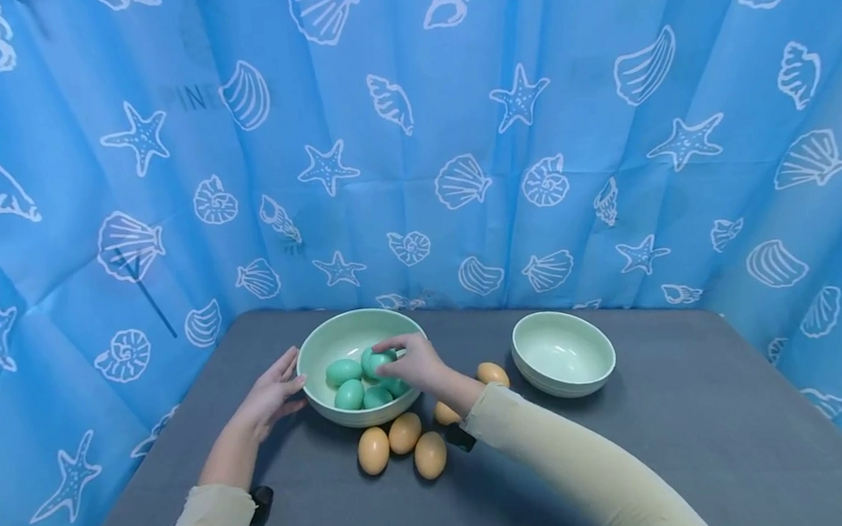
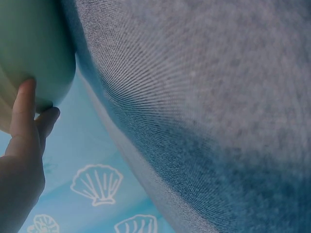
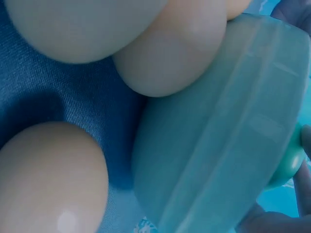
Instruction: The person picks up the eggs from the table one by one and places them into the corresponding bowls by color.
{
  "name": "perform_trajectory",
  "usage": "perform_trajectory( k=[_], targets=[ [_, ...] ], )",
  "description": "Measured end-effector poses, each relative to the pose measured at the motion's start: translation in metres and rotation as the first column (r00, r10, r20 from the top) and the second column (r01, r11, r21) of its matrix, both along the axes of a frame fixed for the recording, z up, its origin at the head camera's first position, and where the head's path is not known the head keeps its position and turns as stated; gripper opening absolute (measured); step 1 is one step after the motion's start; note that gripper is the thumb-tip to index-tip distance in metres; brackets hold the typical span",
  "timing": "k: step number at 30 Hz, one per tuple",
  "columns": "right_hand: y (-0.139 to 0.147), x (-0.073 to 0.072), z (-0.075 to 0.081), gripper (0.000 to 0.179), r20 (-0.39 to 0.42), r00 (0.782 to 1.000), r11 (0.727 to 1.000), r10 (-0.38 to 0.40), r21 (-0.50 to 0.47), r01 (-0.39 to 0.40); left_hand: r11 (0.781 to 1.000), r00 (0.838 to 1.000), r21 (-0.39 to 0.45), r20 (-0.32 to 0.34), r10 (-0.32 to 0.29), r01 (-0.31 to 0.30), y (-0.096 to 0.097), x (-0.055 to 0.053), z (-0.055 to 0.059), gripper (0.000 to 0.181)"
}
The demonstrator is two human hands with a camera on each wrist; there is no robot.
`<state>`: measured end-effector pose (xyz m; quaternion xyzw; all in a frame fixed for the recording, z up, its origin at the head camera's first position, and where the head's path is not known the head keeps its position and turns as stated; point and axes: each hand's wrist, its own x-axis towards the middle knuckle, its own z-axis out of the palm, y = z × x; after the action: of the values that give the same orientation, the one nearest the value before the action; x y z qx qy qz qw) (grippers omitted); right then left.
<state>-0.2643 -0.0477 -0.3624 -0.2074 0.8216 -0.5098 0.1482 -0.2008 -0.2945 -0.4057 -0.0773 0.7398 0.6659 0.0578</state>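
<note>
My left hand [image 1: 276,394] rests against the left side of a large pale green bowl [image 1: 368,417], its fingers fairly straight. In the left wrist view two fingertips lie on the bowl's outer wall [image 2: 41,43]. Inside the bowl are several green eggs [image 1: 348,394]. Reaching over the right rim, my right hand [image 1: 417,363] pinches one green egg [image 1: 375,362] between thumb and fingers, above the others. The right wrist view shows that green egg [image 3: 287,165] partly hidden behind the bowl's wall.
Several tan eggs [image 1: 373,450] lie on the grey tabletop [image 1: 321,514] before the bowl, some beneath my right forearm. A smaller pale green bowl [image 1: 562,351] stands to the right. Behind the table hangs a blue curtain [image 1: 415,174] with white shells and starfish.
</note>
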Motion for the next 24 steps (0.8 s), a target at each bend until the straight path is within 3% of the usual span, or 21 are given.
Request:
perform_trajectory(
  k=[15,24],
  targets=[
    [-0.020,-0.008,-0.013,0.029,-0.063,0.997,0.991,0.048,0.124,-0.040,1.000,1.000,-0.001,0.010,0.009,-0.008,0.002,0.001,-0.001,0.068],
    [-0.027,-0.012,-0.014,0.029,-0.008,0.999,0.983,0.040,0.179,-0.038,1.000,0.999,0.002,0.029,0.027,-0.027,0.002,-0.001,0.001,0.068]
  ],
)
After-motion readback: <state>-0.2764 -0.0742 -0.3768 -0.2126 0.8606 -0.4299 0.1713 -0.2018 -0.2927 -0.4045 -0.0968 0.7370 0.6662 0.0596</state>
